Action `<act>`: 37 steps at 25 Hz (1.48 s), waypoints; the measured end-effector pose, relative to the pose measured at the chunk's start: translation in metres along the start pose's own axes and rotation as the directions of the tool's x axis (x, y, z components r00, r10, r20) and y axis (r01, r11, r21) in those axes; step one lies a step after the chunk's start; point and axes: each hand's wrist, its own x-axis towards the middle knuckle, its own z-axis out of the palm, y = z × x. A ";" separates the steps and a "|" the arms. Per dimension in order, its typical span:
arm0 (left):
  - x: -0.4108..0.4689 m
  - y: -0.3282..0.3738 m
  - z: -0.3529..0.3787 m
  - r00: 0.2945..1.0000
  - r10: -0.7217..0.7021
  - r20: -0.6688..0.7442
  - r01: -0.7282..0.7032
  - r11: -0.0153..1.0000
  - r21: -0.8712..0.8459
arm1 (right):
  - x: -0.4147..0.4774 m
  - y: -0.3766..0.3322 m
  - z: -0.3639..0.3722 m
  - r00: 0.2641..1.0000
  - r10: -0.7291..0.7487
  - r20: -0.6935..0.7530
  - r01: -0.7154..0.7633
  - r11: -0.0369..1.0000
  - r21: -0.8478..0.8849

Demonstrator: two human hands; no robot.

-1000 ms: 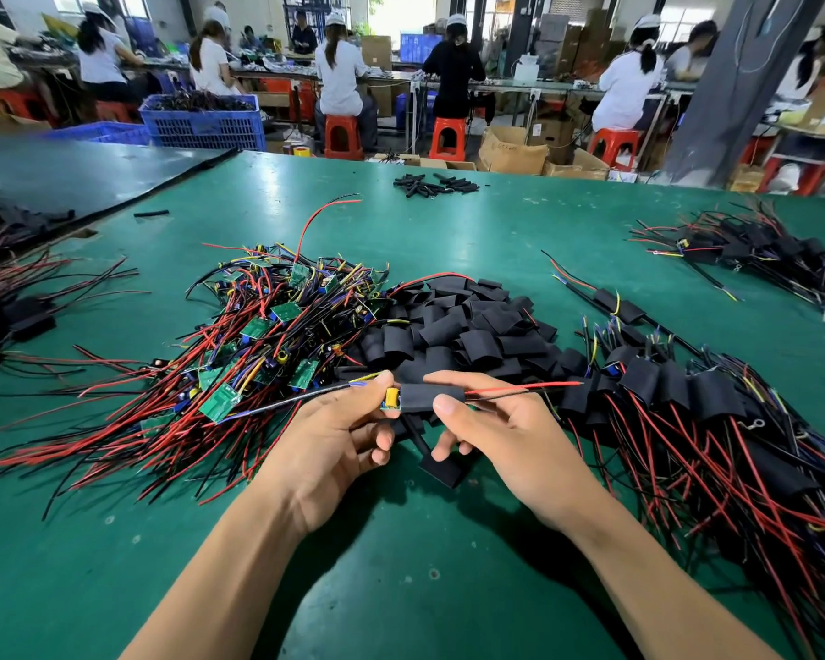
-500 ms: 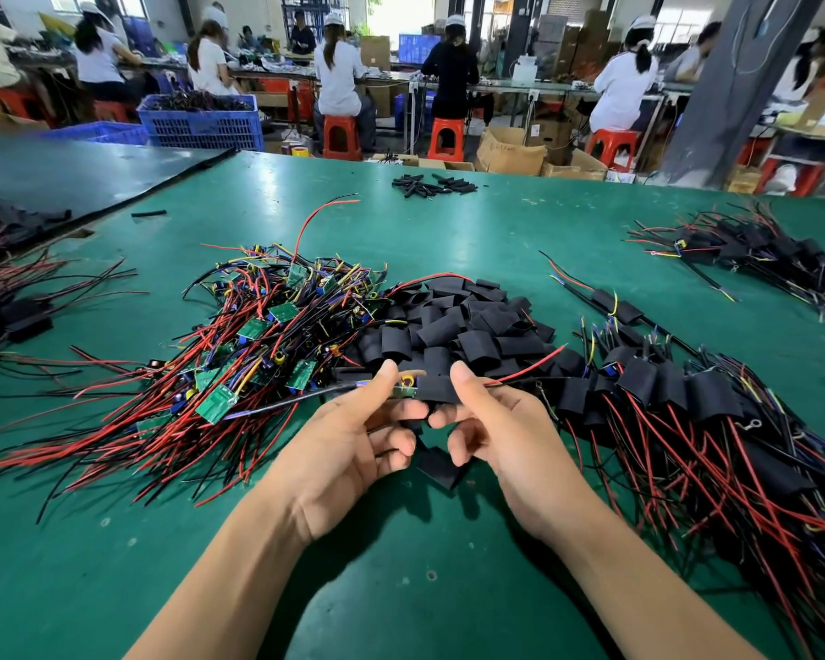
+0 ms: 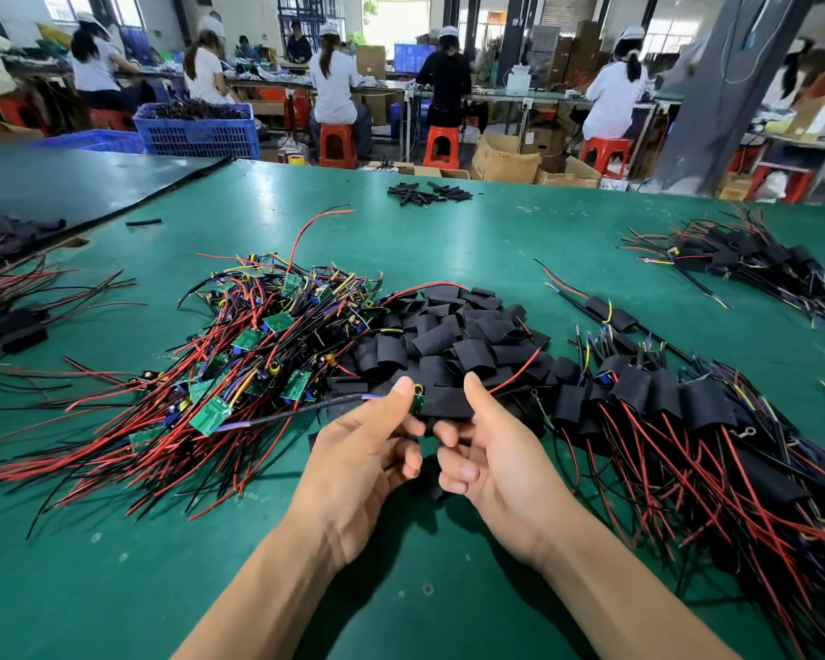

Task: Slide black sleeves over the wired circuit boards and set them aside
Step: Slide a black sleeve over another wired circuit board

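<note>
Head view: your left hand (image 3: 367,450) pinches the wired circuit board (image 3: 417,403) at its bare green end, thumb on top and fingers curled beneath. Its black cable (image 3: 306,412) trails off to the left. Your right hand (image 3: 501,459) pinches the black sleeve (image 3: 448,402) in the same way. The sleeve appears to cover most of the board, with only the left edge and a yellow ring-shaped part showing, so the slide looks nearly done. You hold the pair just above the green table (image 3: 496,231), directly in front of the heap of empty sleeves (image 3: 453,335). The unsleeved boards (image 3: 258,345) lie to the left and the finished pile (image 3: 677,407) to the right.

There are 3 things that could go wrong from here:

- The red wire (image 3: 520,373) leaving the sleeve's right end arcs over the empty sleeves. If you swing the piece right without lifting it, the wire may hook 1 and drag it into the finished pile.
- The yellow part stands proud of the board. Forcing the sleeve over it could snag the sleeve's edge or strain the solder joints.
- The black cable lies across the tangle of loose wires. A quick pull could bring other boards along with it.
</note>
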 end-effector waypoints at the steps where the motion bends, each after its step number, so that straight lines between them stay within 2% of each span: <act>1: 0.000 0.000 0.000 1.000 -0.005 0.011 0.004 1.000 0.025 | -0.001 0.001 0.001 1.000 0.016 0.003 -0.016 1.000 0.009; 5: -0.002 0.002 -0.003 0.987 -0.079 0.139 0.063 0.991 0.118 | -0.001 0.001 0.002 0.999 0.029 0.022 -0.029 1.000 0.004; 8: -0.001 0.005 -0.006 0.981 -0.109 0.157 0.097 0.992 0.080 | 0.002 0.001 -0.002 0.998 0.026 0.061 -0.025 1.000 -0.013; 11: 0.001 0.004 -0.008 0.982 -0.103 0.160 0.100 0.995 0.032 | 0.004 0.000 -0.008 0.988 0.008 0.156 -0.015 0.999 0.043; 16: -0.001 0.004 -0.013 0.964 -0.115 0.239 0.115 0.993 0.014 | 0.005 -0.003 -0.016 0.962 0.006 0.274 -0.010 1.000 0.015; 19: 0.001 0.005 -0.013 0.982 -0.095 0.165 0.091 0.995 0.035 | 0.006 -0.003 -0.016 0.973 -0.033 0.229 0.028 0.999 0.027; 21: 0.003 0.005 -0.013 0.993 -0.065 0.100 0.063 0.998 0.015 | 0.008 -0.002 -0.017 0.974 -0.144 0.173 0.149 0.989 -0.014; 24: 0.006 0.007 -0.016 0.999 -0.027 0.026 0.028 0.999 -0.033 | 0.009 -0.001 -0.019 0.917 -0.344 0.205 0.390 0.881 -0.268; 26: 0.006 0.008 -0.018 1.000 -0.006 0.017 0.006 1.000 -0.015 | 0.008 -0.001 -0.022 0.885 -0.391 0.252 0.462 0.799 -0.384; 30: 0.005 0.007 -0.018 0.998 0.057 0.000 -0.057 0.997 0.042 | 0.007 -0.001 -0.023 0.870 -0.396 0.293 0.485 0.791 -0.372; 33: 0.005 0.008 -0.020 0.995 0.099 -0.003 -0.098 0.991 0.096 | 0.007 -0.004 -0.026 0.881 -0.346 0.322 0.457 0.797 -0.394; 37: 0.006 0.008 -0.021 0.988 0.154 -0.011 -0.152 0.984 0.095 | 0.009 -0.003 -0.024 0.893 -0.368 0.260 0.448 0.784 -0.429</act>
